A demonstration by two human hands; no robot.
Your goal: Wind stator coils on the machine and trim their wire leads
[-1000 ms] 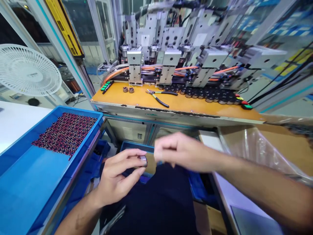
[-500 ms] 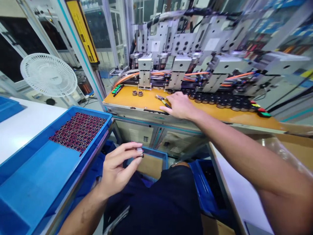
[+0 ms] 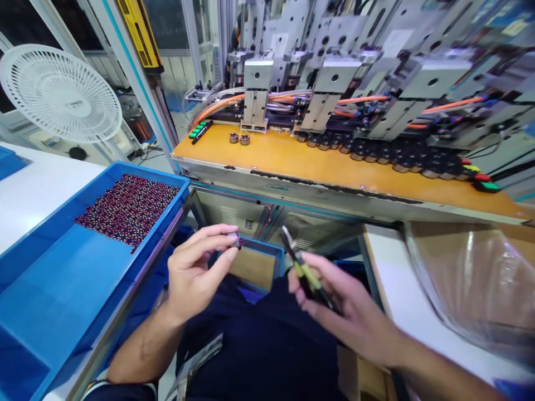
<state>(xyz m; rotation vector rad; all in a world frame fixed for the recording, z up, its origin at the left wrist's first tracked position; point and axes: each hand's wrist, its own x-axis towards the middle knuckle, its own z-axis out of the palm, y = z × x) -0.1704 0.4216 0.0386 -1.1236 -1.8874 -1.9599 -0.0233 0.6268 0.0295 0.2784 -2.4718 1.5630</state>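
Note:
My left hand (image 3: 196,273) pinches a small round metal part (image 3: 234,240) between thumb and fingertips, over my lap. My right hand (image 3: 338,303) is closed round a pair of pliers (image 3: 301,267) with yellow-green and black handles, jaws pointing up and left toward the part. A gap remains between the plier tips and the part. Both hands hover in front of the orange bench top (image 3: 317,167).
A blue tray (image 3: 62,278) with several small dark red parts (image 3: 127,207) stands at my left. Two metal rings (image 3: 239,137) lie on the orange bench under the machine heads (image 3: 334,78). A white fan (image 3: 58,92) is far left; a plastic-lined box (image 3: 472,278) at right.
My right hand picked the pliers off the orange bench and brought them down beside my left hand. The left hand kept hold of the small part.

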